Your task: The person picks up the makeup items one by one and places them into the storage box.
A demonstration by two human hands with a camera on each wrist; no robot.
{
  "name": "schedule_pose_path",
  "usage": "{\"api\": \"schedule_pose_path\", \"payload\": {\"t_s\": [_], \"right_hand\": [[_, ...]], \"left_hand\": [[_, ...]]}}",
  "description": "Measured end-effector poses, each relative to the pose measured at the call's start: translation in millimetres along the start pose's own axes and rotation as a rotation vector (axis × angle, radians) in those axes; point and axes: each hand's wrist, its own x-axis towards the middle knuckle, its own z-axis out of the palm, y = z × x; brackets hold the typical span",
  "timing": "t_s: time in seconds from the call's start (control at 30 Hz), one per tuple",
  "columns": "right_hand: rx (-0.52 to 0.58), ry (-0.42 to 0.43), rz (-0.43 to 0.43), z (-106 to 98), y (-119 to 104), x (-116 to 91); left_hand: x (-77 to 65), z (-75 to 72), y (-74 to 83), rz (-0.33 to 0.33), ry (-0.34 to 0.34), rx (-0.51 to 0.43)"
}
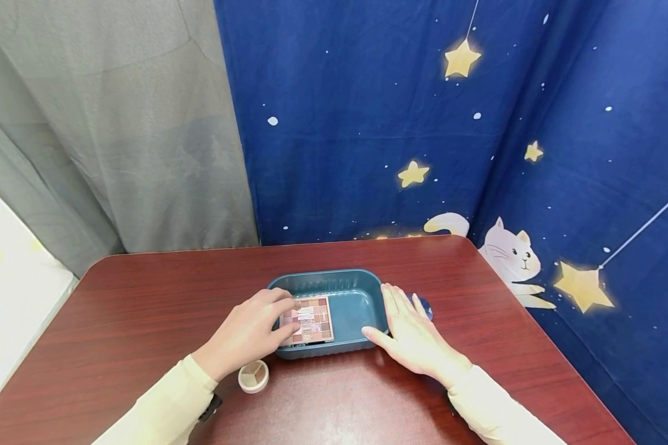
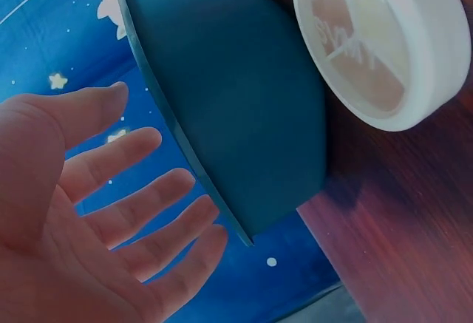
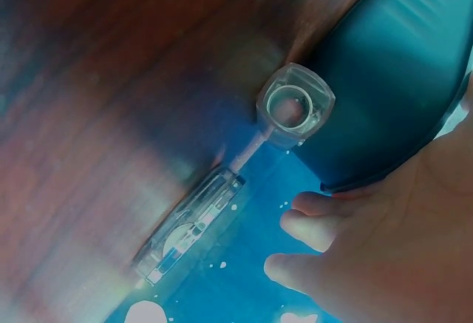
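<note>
Left hand [image 1: 253, 324] is loose, over the palette [image 1: 313, 321] in the left of the bin [image 1: 356, 312]; right hand [image 1: 414, 340], fingers straight, is at the bin's right rim; both hold nothing; a three-part pot [image 1: 253, 376] sits outside.

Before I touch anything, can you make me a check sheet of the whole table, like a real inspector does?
Surface: dark red-brown wooden table, shiny toward the near edge.
Job's things: blue-green tray on the table; colour palette inside it, toward the left end.
Clutter: round white-rimmed pot with three sections, near the tray's front left; clear squarish piece and clear flat case beyond the tray's right end.
Grippers: left hand over the palette, touching unclear; right hand at the tray's right end, fingers extended.
Cables: nothing seen.
Surroundings: grey curtain and starry blue curtain behind.
</note>
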Motion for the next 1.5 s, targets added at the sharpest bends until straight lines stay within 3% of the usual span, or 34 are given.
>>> {"api": "schedule_pose_path", "payload": {"t_s": [0.23,0.5,1.03,1.5], "right_hand": [[0.002,-0.005,0.005,-0.9,-0.8,-0.2],[-0.003,-0.005,0.007,0.1,-0.4,-0.9],[-0.007,-0.005,0.017,-0.4,-1.8,-0.9],[-0.007,-0.003,0.025,-0.1,-2.3,-0.7]], "left_hand": [[-7.7,-1.8,-2.2,-0.007,0.012,0.013],[-17.1,-5.9,-4.6,-0.063,-0.029,0.016],[-30.5,-6.6,-11.7,-0.075,0.03,0.0],[-46.0,-6.4,-16.7,-0.133,0.025,-0.008]]}}
